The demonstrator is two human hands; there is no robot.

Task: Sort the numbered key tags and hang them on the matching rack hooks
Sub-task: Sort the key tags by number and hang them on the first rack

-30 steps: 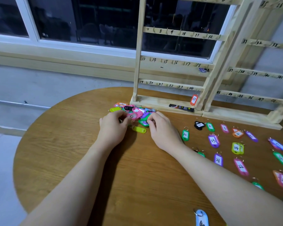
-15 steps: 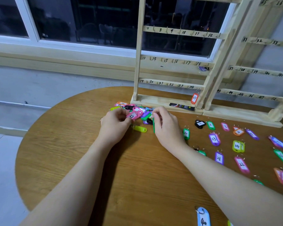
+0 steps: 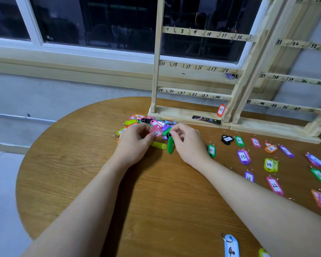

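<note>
Green key tag [image 3: 170,145] pinched by its ring end in right hand [image 3: 188,143], hanging just above wooden table [image 3: 156,191]. Pink tag [image 3: 156,132] gripped between left hand [image 3: 134,143] fingers, beside unsorted tag pile [image 3: 148,123] at numbered rack [image 3: 193,71] base. Sorted tags [image 3: 267,160] laid in rows to the right; orange tag 37 [image 3: 221,110] hung on rack.

Windowed room [image 3: 100,25], round table [image 3: 72,164]

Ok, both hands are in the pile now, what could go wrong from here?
The right hand pinches a green tag by its ring end; it dangles and could slip. The left hand holds a pink tag in the tangled pile, so rings may snag. Tag 37 hangs near hook 24, seemingly misplaced.
</note>
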